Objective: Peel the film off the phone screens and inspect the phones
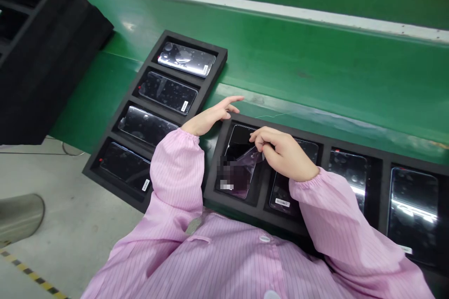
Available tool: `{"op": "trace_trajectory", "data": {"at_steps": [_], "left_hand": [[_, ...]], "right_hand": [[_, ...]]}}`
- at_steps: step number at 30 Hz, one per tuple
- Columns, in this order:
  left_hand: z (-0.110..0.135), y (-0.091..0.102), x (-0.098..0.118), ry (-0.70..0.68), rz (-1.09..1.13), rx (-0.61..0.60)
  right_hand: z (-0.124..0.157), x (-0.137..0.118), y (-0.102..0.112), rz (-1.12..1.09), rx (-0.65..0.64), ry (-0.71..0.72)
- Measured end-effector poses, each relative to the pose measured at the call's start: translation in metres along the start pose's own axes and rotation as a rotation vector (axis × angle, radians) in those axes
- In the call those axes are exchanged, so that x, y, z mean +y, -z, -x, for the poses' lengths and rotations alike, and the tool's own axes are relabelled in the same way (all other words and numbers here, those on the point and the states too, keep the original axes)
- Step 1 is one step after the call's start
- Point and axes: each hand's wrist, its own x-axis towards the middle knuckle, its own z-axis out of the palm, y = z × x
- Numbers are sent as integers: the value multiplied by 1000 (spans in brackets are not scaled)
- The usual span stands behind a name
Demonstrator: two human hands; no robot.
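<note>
In the head view, my right hand (282, 152) pinches a clear protective film (250, 156) that is partly lifted from a phone screen (240, 138). That screen lies in the leftmost slot of a black foam tray (259, 198) in front of me. My left hand (212, 116) hovers at the tray's upper left corner with its fingers apart, holding nothing. My right forearm partly covers another phone screen (280, 196) in the neighbouring slot. The film's lower part is blurred by pixelation.
Left of me, a second black foam tray (213, 81) lies at an angle and bears several phone screens (168, 92). A tall stack of black foam trays (52, 51) stands at the far left. Everything rests on a green bench (298, 70); a metal cylinder (21, 217) is on the floor.
</note>
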Motion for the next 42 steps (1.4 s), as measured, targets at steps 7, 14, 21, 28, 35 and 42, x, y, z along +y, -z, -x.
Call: {"op": "trace_trajectory", "data": {"at_steps": [7, 14, 21, 28, 35, 42], "left_hand": [[1, -1, 2, 12, -39, 19], [1, -3, 4, 26, -39, 37], [1, -2, 4, 27, -47, 36], [2, -2, 7, 30, -47, 36], [0, -2, 6, 19, -60, 25], [-1, -3, 2, 38, -55, 43]], "right_hand": [[3, 12, 9, -125, -77, -130], [3, 17, 8, -209, -60, -166], [1, 15, 10, -262, -47, -177], [3, 17, 7, -188, -29, -101], [3, 0, -1, 222, -9, 116], [34, -2, 38, 579, -2, -78]]}}
